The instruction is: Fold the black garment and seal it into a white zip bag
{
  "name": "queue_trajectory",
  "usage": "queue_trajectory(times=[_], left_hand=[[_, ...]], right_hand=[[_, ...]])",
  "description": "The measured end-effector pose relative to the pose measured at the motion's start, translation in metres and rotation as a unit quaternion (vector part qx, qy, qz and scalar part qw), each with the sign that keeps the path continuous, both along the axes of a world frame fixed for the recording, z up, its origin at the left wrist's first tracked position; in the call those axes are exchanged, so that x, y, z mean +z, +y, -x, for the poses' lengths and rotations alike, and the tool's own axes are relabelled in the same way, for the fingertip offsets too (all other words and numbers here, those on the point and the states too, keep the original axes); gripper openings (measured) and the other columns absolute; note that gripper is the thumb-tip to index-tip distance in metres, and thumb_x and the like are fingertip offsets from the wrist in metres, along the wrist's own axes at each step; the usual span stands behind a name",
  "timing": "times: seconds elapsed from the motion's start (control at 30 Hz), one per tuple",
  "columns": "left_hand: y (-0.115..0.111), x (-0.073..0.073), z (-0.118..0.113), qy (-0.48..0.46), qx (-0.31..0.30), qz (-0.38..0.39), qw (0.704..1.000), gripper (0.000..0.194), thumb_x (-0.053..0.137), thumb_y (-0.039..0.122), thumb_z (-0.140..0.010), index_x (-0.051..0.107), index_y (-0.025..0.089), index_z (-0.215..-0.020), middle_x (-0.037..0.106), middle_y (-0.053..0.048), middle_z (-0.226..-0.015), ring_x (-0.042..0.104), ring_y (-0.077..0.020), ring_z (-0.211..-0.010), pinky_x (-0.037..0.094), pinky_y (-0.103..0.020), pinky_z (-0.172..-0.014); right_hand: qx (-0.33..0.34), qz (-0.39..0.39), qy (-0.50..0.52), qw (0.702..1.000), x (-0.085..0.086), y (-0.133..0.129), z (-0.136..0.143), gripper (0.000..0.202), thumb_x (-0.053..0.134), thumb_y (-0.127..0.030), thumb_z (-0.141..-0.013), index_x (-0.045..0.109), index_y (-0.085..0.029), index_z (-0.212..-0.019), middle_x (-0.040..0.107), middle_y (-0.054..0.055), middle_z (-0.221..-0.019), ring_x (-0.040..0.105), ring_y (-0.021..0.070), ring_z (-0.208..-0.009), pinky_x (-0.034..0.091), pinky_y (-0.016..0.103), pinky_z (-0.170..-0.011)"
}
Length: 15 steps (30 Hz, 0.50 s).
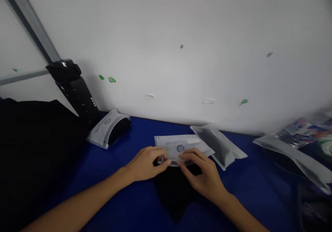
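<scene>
A frosted zip pouch (171, 141) printed with a dark round logo lies flat on the blue tabletop, its opening towards me. My left hand (149, 162) pinches the left part of the pouch's near edge between thumb and fingers. On the right of that same edge, my right hand (201, 169) grips with thumb below and fingers on top. Black cloth (176, 190) lies at the pouch's mouth and spreads towards me; whether part of it is inside cannot be seen. Another frosted pouch (220, 145) touches or overlaps the right corner of the first one.
A frosted pouch (107, 128) with something black inside sits at the back left, near a black box (76, 93) leaning at the wall. Dark fabric (33, 155) fills the left side. On the right are one more pouch (298, 159) and shiny plastic packets (295, 131). A white wall (181, 72) borders the table.
</scene>
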<state>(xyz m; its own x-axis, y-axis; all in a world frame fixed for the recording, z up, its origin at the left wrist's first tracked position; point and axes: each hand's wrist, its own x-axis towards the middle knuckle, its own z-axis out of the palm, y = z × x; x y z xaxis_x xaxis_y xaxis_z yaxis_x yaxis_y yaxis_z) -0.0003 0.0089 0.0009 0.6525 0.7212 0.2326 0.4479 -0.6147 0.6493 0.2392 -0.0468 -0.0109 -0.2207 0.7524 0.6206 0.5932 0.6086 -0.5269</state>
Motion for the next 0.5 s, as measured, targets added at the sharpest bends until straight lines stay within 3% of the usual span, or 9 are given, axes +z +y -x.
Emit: queue_trajectory(times=[0.1,0.27,0.5], left_hand=[[0.0001,-0.0018,-0.0005,-0.012,-0.006,0.000,1.000,0.014,0.067,0.034,-0.098,0.070,0.022,-0.093,0.064,0.002,-0.082,0.060,-0.0139,-0.074,0.044,-0.026,-0.070],[-0.0019,-0.0045,-0.0020,-0.041,0.000,-0.010,0.999,0.011,0.071,0.031,-0.095,0.071,0.022,-0.100,0.064,0.002,-0.085,0.058,-0.0128,-0.072,0.044,-0.025,-0.068],[-0.0056,0.0003,-0.0030,-0.037,0.002,-0.027,0.999,0.014,0.060,0.029,-0.102,0.069,0.021,-0.095,0.066,0.002,-0.079,0.059,-0.0130,-0.071,0.044,-0.026,-0.072]], right_hand=[[-0.011,0.000,0.007,1.000,0.0013,-0.0014,0.0006,0.013,0.071,-0.022,-0.098,0.072,-0.025,-0.111,0.071,0.005,-0.105,0.070,0.0163,-0.073,0.063,0.030,-0.068],[-0.020,0.007,0.009,1.000,0.0013,-0.0024,-0.0003,0.012,0.069,-0.021,-0.100,0.072,-0.025,-0.110,0.071,0.006,-0.104,0.069,0.0158,-0.073,0.062,0.030,-0.067],[0.016,0.003,-0.031,0.999,0.0000,-0.0015,-0.0035,0.020,0.076,-0.026,-0.096,0.072,-0.026,-0.116,0.071,0.007,-0.110,0.072,0.0241,-0.102,0.063,0.037,-0.086]])
